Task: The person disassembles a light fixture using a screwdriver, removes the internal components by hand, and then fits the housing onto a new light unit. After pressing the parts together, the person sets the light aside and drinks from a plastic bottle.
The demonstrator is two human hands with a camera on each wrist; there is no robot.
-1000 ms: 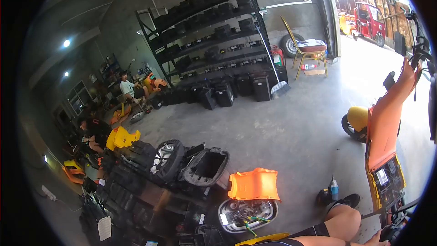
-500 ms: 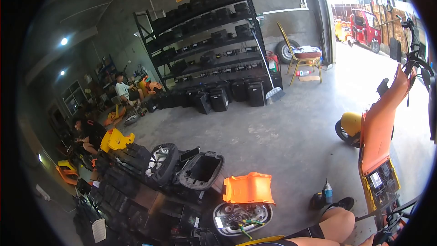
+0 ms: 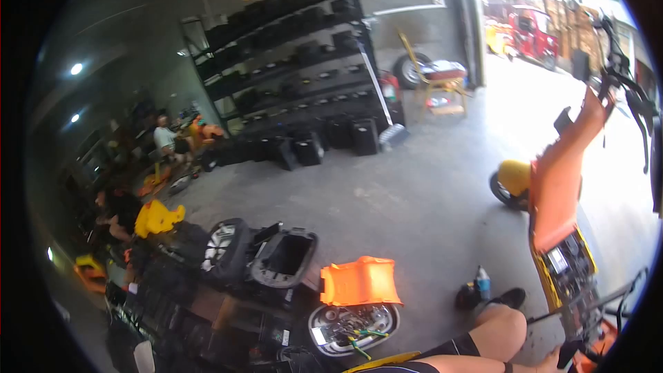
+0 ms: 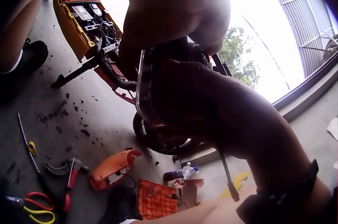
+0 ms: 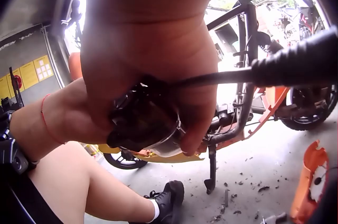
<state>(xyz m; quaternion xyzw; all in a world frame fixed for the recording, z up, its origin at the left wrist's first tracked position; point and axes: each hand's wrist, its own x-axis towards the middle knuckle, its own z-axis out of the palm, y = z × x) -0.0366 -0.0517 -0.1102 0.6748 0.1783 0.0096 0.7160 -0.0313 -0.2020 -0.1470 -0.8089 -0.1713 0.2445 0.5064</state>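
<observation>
My left hand (image 4: 169, 21), with a red string at its wrist, grips a dark round part (image 5: 145, 126) with a clear rim, like a lamp. From the opposite side my right hand (image 5: 150, 50) holds the same part, its fingers curled over it. A black cord (image 5: 222, 78) with a ribbed sleeve runs out from beside the right hand. Behind the part stands a stripped scooter frame (image 5: 245, 76) with an orange front panel (image 3: 558, 200). In the head view only the left hand shows at the bottom right; the right hand is hidden.
Scissors (image 4: 39, 208), red-handled pliers (image 4: 69, 187) and an orange plastic piece (image 4: 111, 168) lie on the floor. An orange cover (image 3: 362, 282) rests by a tray of tools (image 3: 331, 345). Black battery boxes (image 3: 283, 152) line the shelf's foot. Two people sit at the far left.
The head view has turned right, so the room slides left in it. More of the left hand and the dark part shows at the bottom right; both stay together.
</observation>
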